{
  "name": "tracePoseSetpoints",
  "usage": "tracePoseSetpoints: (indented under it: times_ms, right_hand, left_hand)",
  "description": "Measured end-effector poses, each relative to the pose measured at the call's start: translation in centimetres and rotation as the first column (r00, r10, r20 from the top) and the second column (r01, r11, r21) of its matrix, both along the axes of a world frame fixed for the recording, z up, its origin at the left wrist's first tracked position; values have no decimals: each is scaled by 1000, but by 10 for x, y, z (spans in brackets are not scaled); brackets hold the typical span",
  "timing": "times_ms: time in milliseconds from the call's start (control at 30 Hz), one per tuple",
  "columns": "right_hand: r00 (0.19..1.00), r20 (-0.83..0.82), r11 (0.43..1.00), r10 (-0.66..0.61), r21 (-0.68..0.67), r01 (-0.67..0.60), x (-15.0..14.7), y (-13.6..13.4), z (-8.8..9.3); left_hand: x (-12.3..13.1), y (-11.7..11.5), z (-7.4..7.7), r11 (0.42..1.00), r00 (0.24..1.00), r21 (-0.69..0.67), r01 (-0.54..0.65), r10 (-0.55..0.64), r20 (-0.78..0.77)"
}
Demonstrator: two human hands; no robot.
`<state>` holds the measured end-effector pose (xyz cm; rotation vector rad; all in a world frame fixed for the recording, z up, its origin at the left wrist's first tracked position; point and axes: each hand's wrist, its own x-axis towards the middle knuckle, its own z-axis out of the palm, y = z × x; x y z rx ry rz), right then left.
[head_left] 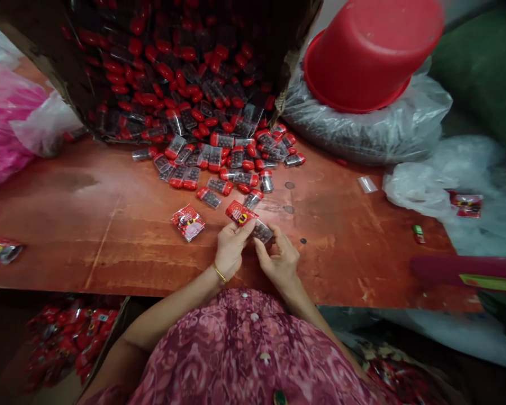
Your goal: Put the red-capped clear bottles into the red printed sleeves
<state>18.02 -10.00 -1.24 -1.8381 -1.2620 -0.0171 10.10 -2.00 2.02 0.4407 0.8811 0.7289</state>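
Observation:
My left hand (231, 247), with a gold bangle (220, 274) on its wrist, pinches a small red printed packet (240, 213) at the table's near side. My right hand (280, 260) grips a clear red-capped tube (262, 232) of dark contents, and the tube's end meets the packet's lower edge. Several loose tubes (219, 163) lie just ahead of my hands, spilling from a large heap (168, 70) inside a tipped cardboard box. A sealed red packet (188, 222) lies flat to the left of my hands on the orange-brown wooden table (109, 225).
An upturned red plastic basin (373, 48) rests on a clear bag of dark contents (362, 126) at the back right. A pink bag (8, 126) lies far left. Below the table's near edge, an open box (69, 343) holds many red packets.

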Motion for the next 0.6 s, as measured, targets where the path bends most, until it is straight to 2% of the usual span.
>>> tracePoseSetpoints:
  times_ms: [67, 233, 433, 500, 600]
  right_hand:
    - [1000, 6, 1000, 15, 3, -15, -1, 1, 0]
    - [986, -83, 989, 144, -10, -145, -2, 2, 3]
    - [968, -216, 991, 131, 26, -128, -10, 10, 1]
    - [943, -305, 991, 133, 43, -126, -11, 12, 0]
    - [858, -468, 976, 211, 54, -211, -11, 10, 2]
  left_hand:
    - [2, -1, -2, 999, 1000, 27, -23, 23, 0]
    - [-1, 7, -5, 994, 1000, 105, -4, 5, -9]
    - [-3, 13, 2, 993, 999, 114, 32, -35, 25]
    - [-4, 13, 5, 994, 999, 105, 18, -21, 28]
    - [-8, 14, 5, 998, 1000, 57, -6, 4, 27]
